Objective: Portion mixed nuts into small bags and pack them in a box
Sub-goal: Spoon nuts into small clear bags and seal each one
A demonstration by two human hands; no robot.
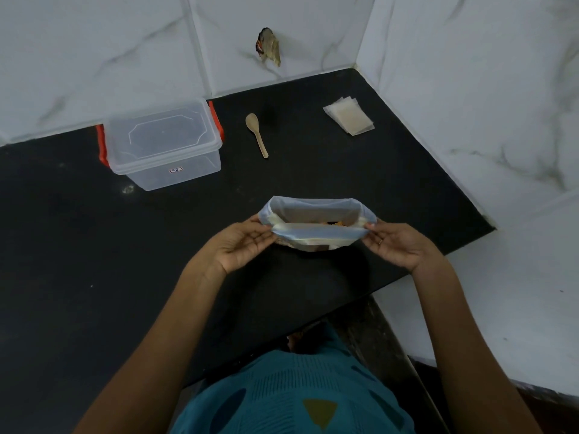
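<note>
Gripping: left hand [241,245] and right hand [398,245] pinch nut bag [316,238] rim ends.
Handling: likely soft, floppy; hold at rolled rim.

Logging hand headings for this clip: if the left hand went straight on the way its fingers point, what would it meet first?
The bag: the left hand pinches one end of its rolled rim, fingers pointing across it. Beyond the bag, probably the right hand at the other end.

Black countertop [78,245], matte, pale smudge [127,189] near back left. White grey-veined wall tiles [94,42] behind and at right. Ragged hole [268,47] in back tile, brownish material protruding.
</note>
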